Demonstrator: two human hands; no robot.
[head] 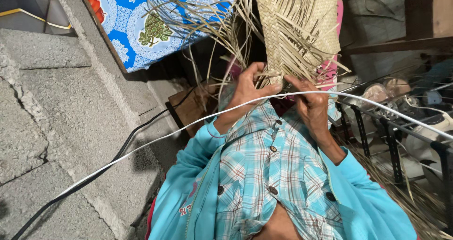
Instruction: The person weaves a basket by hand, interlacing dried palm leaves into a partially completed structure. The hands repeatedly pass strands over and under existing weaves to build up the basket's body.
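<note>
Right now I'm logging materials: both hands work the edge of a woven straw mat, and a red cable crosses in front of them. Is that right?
Not quite: the cable is white, not red, as the head view shows. Both the left hand and right hand do work the edge of the woven straw mat.

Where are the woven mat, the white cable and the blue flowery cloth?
woven mat (302, 20), head view, on the finished plaited part.
white cable (155, 143), head view, on its middle stretch over the concrete.
blue flowery cloth (137, 18), head view, on a flower print near its edge.
</note>
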